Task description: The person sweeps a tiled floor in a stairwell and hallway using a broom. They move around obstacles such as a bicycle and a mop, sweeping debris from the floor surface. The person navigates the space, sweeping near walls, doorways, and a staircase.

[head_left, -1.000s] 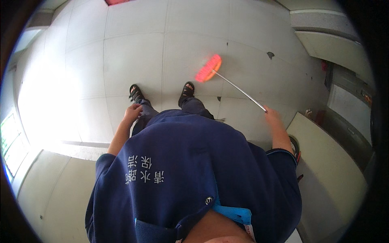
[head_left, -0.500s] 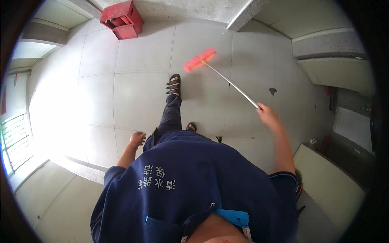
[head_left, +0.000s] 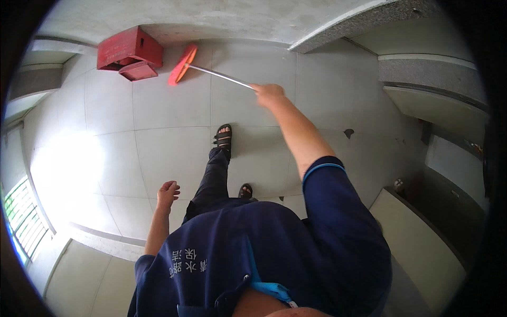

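Observation:
My right hand (head_left: 270, 96) is closed around the silver handle of a mop (head_left: 181, 67) with a pinkish-red pad and an orange plate. The handle slants away to the left, and the mop's head stands at the far left by the wall, just right of a red metal box (head_left: 129, 52). Whether the pad lies flat on the tiles or is tipped up is hard to tell. My left hand (head_left: 168, 193) hangs beside my left hip, its fingers loosely bent and apart, with nothing in it.
Grey tiles (head_left: 171, 108) cover the floor, with a small dark chip (head_left: 348, 133) at the right. A pale wall (head_left: 227, 24) runs along the far side. Stone-edged steps (head_left: 430, 95) lie at the right, and a barred window (head_left: 29, 208) is at the left.
My right arm has swung forward and left, carrying the mop from the middle of the floor to beside the red box. My left hand has shifted slightly left.

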`<move>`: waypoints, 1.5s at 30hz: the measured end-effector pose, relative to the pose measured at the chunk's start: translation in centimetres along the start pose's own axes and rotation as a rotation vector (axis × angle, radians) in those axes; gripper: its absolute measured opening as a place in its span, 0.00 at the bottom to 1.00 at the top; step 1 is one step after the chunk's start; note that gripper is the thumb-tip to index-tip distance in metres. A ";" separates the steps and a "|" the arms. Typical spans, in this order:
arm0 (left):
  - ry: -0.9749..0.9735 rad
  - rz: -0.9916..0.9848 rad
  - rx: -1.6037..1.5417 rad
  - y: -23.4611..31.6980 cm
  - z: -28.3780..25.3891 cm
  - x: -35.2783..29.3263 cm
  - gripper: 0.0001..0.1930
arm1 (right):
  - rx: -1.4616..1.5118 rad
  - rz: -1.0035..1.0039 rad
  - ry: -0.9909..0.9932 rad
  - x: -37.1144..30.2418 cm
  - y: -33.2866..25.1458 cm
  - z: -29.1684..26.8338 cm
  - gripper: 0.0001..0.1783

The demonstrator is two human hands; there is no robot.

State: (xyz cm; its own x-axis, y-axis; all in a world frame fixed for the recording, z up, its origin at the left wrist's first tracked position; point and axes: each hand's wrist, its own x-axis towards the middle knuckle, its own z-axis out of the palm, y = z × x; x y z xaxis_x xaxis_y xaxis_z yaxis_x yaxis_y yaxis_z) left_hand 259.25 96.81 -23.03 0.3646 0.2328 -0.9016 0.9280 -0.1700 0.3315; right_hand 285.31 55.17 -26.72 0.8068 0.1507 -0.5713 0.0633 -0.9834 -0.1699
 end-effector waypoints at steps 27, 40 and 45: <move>-0.241 0.170 0.320 14.6 22.4 -3.5 0.14 | 0.257 0.328 0.056 -17.0 31.7 -3.9 0.18; -0.124 -0.003 0.243 14.5 23.4 -3.7 0.16 | 0.196 0.409 -0.054 -26.9 34.9 -4.9 0.21; -0.135 0.095 0.356 16.7 24.4 -3.0 0.16 | 0.233 0.400 -0.001 -20.5 36.0 2.2 0.22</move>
State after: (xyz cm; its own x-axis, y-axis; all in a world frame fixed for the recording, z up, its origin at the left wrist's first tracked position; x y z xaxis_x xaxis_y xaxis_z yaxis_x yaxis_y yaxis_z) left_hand 271.82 69.86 -21.54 0.4124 0.0765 -0.9078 0.7978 -0.5114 0.3194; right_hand 269.77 16.90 -22.86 0.7402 -0.2354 -0.6298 -0.3862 -0.9156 -0.1117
